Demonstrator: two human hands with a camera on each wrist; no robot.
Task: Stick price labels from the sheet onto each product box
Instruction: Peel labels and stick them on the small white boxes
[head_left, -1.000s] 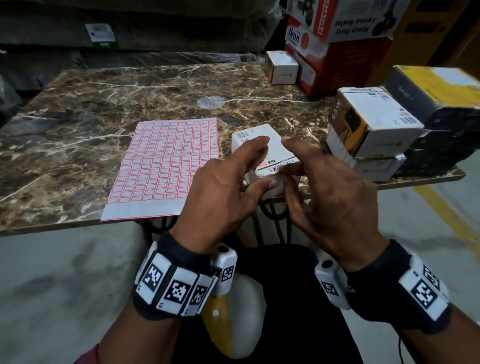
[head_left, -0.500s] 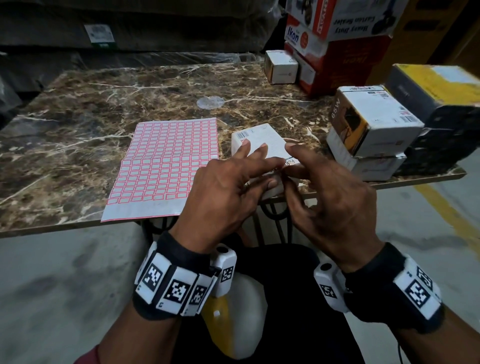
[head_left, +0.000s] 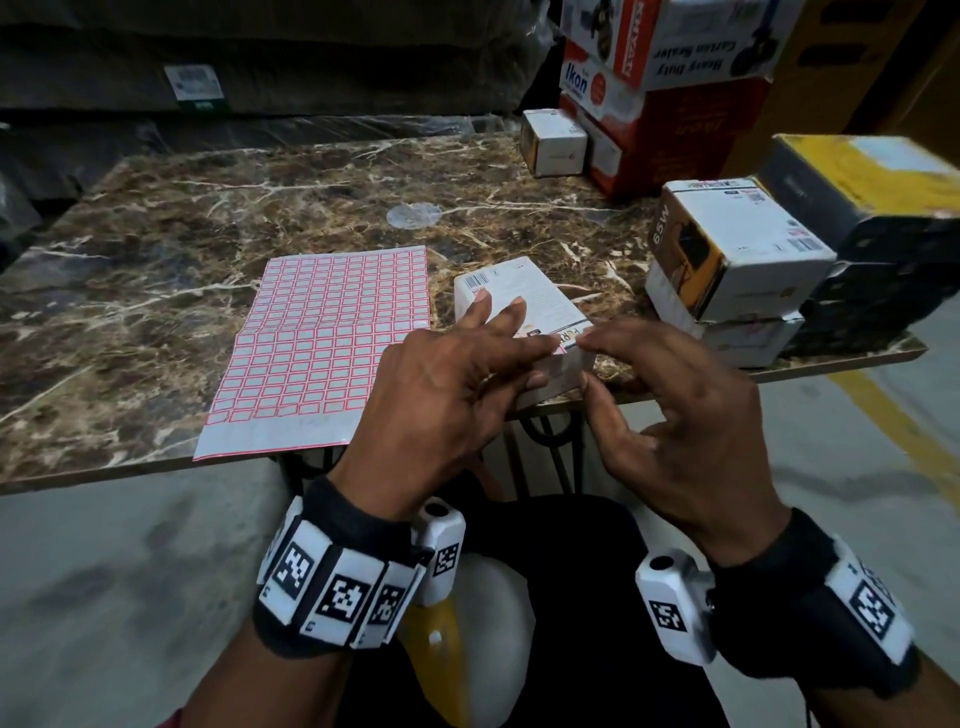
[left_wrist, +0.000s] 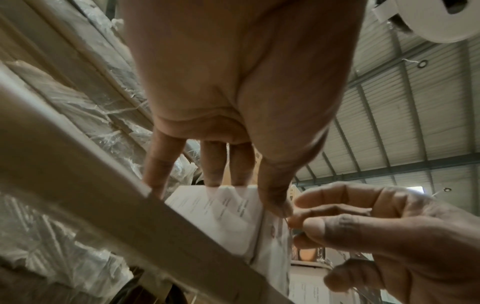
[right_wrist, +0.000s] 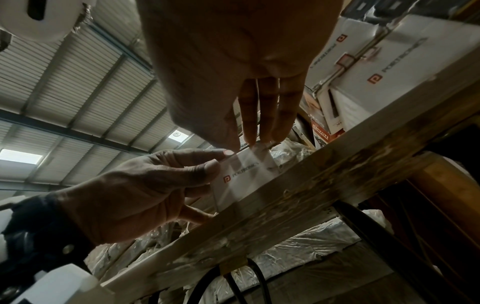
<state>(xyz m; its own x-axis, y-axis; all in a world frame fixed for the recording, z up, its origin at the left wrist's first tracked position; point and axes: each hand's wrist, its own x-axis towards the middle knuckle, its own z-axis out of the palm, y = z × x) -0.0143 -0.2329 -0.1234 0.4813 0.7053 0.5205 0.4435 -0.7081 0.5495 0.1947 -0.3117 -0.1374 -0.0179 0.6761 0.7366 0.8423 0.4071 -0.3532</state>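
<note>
- Marble-patterned bench (head_left: 156, 322) under a corrugated warehouse roof; the white product box (head_left: 519, 296) sits at its near edge and serves as my landmark.
- Nearest the box, both hands meet at its front corner. The left hand (head_left: 447, 384) lies with fingers spread straight over the top, steadying it, its grip apart. The right hand (head_left: 675, 415) brings thumb and forefinger tips together at that corner; whether a label sits between them is too small to tell.
- That box looks like light, stiff card, likely to skid on polished stone, so I would hold it flat from above and press only on the firm top face or edges.
- Left of the box, just beside it, lies the label sheet (head_left: 322, 343): thin, floppy paper with red-bordered stickers, best peeled by a corner with a fingernail.
- Right of the box, two stacked white boxes (head_left: 737, 260) wait.
- Beyond it, well apart, a small white box (head_left: 553, 143) and red cartons (head_left: 675, 135).
</note>
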